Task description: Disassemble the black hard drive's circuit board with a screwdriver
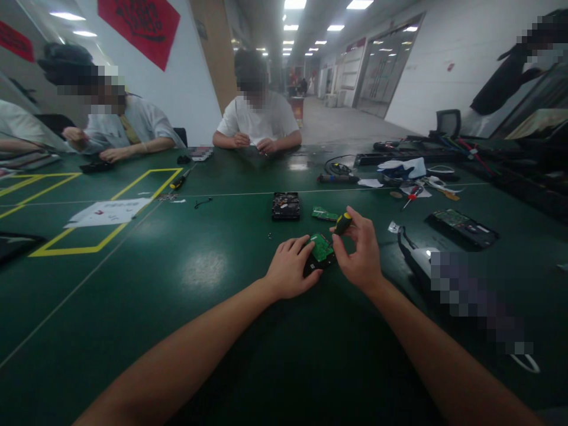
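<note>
My left hand [290, 269] rests on a small black hard drive whose green circuit board [320, 247] faces up; the fingers curl over its left edge and hold it on the green table [177, 284]. My right hand [361, 251] is closed around a screwdriver with a yellow and black handle [342, 223], its tip pointing down at the board. A second hard drive [286, 205] lies a little farther back, with a loose green circuit board [325, 214] to its right.
Two people sit across the table, hands busy. Yellow tape outlines [106, 204] and a white sheet [109, 212] lie left. Tools, cables, cloth and a red-handled screwdriver [412, 195] clutter the right, beside a black device [461, 226] and a blurred object [470, 290].
</note>
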Demonstrator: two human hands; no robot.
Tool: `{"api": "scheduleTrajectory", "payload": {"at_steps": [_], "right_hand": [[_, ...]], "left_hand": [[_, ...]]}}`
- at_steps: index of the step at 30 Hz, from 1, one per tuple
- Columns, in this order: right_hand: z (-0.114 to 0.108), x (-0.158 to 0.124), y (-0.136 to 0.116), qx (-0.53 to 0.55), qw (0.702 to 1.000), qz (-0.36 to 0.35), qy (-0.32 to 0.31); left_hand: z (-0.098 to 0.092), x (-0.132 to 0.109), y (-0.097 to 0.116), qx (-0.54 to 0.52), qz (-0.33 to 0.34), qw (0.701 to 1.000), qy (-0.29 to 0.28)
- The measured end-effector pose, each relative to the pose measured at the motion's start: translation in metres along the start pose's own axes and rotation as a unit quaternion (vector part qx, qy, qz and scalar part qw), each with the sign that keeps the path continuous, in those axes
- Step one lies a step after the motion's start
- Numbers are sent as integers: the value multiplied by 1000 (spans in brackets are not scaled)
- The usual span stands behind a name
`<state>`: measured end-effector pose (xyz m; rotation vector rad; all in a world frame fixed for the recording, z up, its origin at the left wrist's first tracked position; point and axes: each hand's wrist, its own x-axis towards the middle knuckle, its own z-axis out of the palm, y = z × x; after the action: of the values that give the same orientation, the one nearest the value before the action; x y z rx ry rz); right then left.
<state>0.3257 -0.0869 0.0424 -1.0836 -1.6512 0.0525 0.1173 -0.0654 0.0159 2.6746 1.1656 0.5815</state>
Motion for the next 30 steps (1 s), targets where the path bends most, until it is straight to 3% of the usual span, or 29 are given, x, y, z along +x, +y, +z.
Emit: {"api": "scheduleTrajectory", "payload": {"at_steps": [8,16,30], "right_hand": [[-2,2,2,-56,998,-19,14],[1,-1,4,5,1000,2,-3],[-1,1,4,-50,998,-41,14]], "left_hand": [[2,-1,0,4,3,1000,1],[2,0,-1,-1,2,1000,2],[4,0,-2,-2,7,1000,8]]}}
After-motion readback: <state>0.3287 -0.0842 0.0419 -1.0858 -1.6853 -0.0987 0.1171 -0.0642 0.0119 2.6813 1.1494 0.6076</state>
